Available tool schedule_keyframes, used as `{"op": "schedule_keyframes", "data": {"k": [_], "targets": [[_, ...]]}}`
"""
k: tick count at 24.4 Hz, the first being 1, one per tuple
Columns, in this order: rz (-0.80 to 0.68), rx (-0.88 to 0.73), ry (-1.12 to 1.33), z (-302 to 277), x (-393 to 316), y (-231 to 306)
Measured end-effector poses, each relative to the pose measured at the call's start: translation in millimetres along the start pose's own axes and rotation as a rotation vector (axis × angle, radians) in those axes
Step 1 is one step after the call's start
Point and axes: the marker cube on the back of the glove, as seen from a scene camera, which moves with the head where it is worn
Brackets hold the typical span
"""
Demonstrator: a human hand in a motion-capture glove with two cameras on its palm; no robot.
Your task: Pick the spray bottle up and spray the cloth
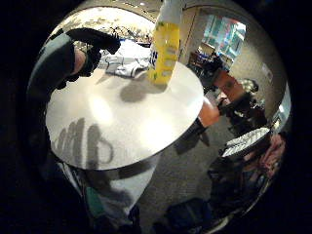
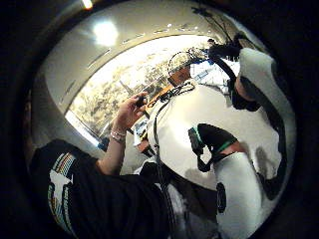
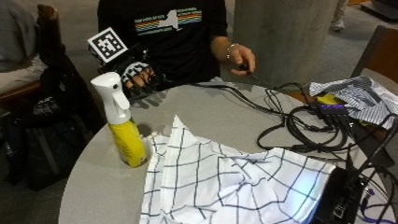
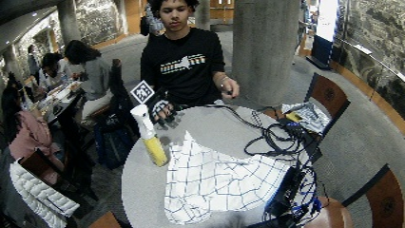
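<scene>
Stood upright on round grey table [image 3: 236, 121]: yellow plastic spray bottle with white trigger head [image 3: 122, 122], touching white, dark-checked cloth [image 3: 230, 186]. Black-gloved right hand [image 3: 135, 74], fingers relaxed, holding nothing.

cloth [image 3: 217, 186]: lower edge cut off | spray bottle [image 1: 165, 44]: top cropped

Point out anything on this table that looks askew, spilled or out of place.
Nothing is spilled or damaged. The spray bottle stands upright beside the checked cloth, which lies rumpled, one corner peaked up near the bottle. A tangle of black cables sprawls across the table next to the cloth. The gloved right hand hovers at the table's edge, holding nothing.
</scene>
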Motion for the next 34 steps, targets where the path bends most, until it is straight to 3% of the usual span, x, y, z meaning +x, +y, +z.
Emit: {"op": "schedule_keyframes", "data": {"k": [9,16,25,34], "targets": [[-0.061,-0.078,0.045,-9.9,-18.4,-11.5],[-0.012,-0.068,0.131,-31.3,-1.7,-12.0],[0.239,-0.205,0.010,-25.7,29.2,-13.1],[0.504,-0.030,-0.363,-17.4,54.1,-17.6]]}}
